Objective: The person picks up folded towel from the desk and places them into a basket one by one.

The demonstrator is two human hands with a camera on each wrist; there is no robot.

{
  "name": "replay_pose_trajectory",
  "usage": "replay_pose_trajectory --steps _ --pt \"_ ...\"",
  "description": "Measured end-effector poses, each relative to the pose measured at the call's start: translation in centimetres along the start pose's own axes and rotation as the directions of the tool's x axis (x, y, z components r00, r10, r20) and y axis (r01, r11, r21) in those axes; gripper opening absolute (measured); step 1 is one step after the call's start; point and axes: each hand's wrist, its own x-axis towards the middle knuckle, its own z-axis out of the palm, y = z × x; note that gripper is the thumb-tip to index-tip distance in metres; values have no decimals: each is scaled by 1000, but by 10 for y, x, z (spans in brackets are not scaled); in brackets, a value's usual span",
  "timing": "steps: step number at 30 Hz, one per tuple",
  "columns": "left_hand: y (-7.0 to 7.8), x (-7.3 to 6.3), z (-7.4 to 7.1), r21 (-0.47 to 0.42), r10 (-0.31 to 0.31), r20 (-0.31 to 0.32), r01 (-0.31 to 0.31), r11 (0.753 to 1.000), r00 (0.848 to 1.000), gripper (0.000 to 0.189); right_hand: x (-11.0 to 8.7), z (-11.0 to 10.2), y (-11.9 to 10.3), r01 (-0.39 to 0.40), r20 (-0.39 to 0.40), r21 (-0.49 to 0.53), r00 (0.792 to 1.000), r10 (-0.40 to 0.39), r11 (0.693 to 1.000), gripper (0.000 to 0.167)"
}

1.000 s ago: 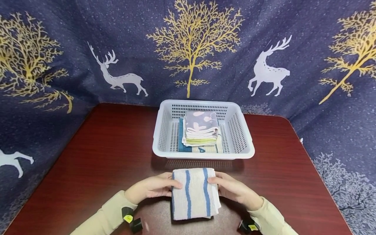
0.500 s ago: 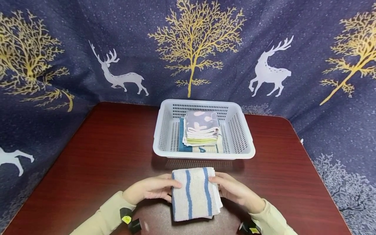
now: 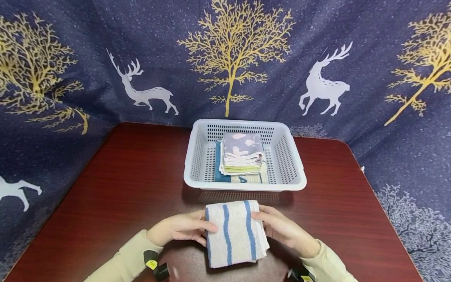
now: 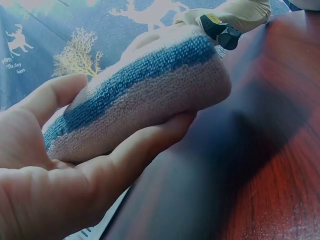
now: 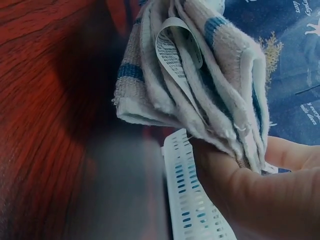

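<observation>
A folded white towel (image 3: 237, 235) with blue stripes is held between both hands, in front of the basket. My left hand (image 3: 186, 227) grips its left side, thumb on top and fingers underneath. On the opposite side my right hand (image 3: 283, 229) pinches the layered edges the same way. The left wrist view shows the smooth rounded fold of the towel (image 4: 135, 90), raised over the table. In the right wrist view the loose layers of the towel (image 5: 200, 80) fan apart, with a printed care label (image 5: 172, 55) looping out between them.
Behind the towel stands a white perforated basket (image 3: 244, 187). Inside it lies a stack of folded towels, a grey and pink one (image 3: 243, 145) on top. The dark red table (image 3: 141, 168) ends at a blue curtain (image 3: 197, 102) printed with deer and trees.
The striped towel has tilted slightly, its lower right corner shifting right and its near edge dropping a little. Both hands keep their hold, and the basket stays put.
</observation>
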Motion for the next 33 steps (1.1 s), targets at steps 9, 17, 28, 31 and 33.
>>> replay_pose_trajectory --steps 9,17,28,31,33 --pt "2 1 4 4 4 16 -4 1000 1000 48 -1 0 1 16 22 71 1000 -18 997 22" --pt "6 -2 7 35 8 33 -9 999 999 46 -2 2 -1 14 42 84 999 -17 996 22" --pt "10 -4 11 55 14 45 -16 998 999 63 -8 10 -9 32 103 54 994 -38 998 25" --pt "12 -5 13 63 18 51 -21 998 999 66 -9 11 -11 33 105 51 994 -38 998 25" --pt "12 -6 14 70 23 53 -27 997 998 66 -9 12 -11 39 111 52 993 -44 998 25"
